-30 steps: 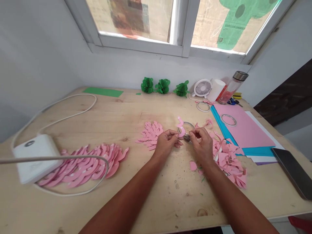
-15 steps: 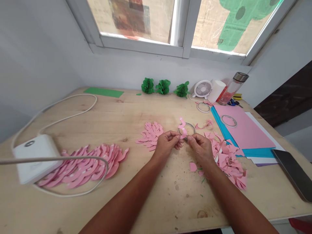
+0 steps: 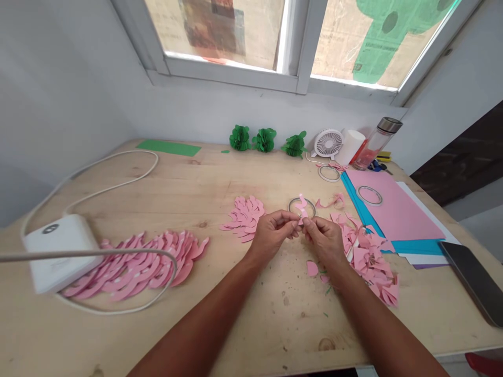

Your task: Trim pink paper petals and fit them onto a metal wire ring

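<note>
Over the middle of the table, a small wavy piece of pink paper (image 3: 304, 202) stands up between my fingertips. My left hand (image 3: 274, 230) pinches its lower end from the left. From the right, the closed thumb and fingers of my right hand (image 3: 323, 234) meet the same end. Just behind the fingertips lies a roll of narrow tape (image 3: 291, 204), partly covered by the paper. A small pile of wavy pink cutouts (image 3: 244, 217) is left of my left hand. Crumpled pink scraps (image 3: 369, 267) are heaped beside my right forearm.
At left, a white power bank (image 3: 61, 256) with a looping cable touches a row of pink cutouts (image 3: 153, 264). Green paper flowers (image 3: 264, 140) and a small fan (image 3: 328, 143) line the wall. Coloured sheets (image 3: 408, 214) and a phone (image 3: 473, 283) lie at right.
The pink paper has shifted right and turned between my fingers. My left hand has moved slightly right, so the fingertips of both hands now come together at the paper.
</note>
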The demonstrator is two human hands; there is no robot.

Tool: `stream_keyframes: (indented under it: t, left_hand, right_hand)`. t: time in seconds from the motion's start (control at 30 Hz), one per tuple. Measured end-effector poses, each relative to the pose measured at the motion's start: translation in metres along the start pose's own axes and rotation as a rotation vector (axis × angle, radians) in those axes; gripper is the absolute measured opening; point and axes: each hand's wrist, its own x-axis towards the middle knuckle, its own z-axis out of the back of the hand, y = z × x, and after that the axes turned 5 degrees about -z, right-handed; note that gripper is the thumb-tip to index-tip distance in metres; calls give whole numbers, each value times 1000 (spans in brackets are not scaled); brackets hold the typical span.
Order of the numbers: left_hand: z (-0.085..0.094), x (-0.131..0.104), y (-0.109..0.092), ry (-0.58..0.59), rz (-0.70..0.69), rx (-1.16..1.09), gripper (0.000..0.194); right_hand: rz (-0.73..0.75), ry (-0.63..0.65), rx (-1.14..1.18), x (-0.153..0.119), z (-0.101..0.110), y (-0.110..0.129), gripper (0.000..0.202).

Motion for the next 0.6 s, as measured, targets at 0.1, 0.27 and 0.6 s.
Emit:
stream_keyframes:
  t: [0.1,0.27,0.6]
  left_hand:
    - [-1,0,-1,3,-9,12,13]
    - [0,0,-1,13,-36,35,14]
    - [1,-1,0,49,-133,94,10]
  right_hand:
    - [18,-11,-7,0,0,0,41]
    - [33,-17,-33,-1,1,0,42]
    - [21,9,-35,-1,0,1,41]
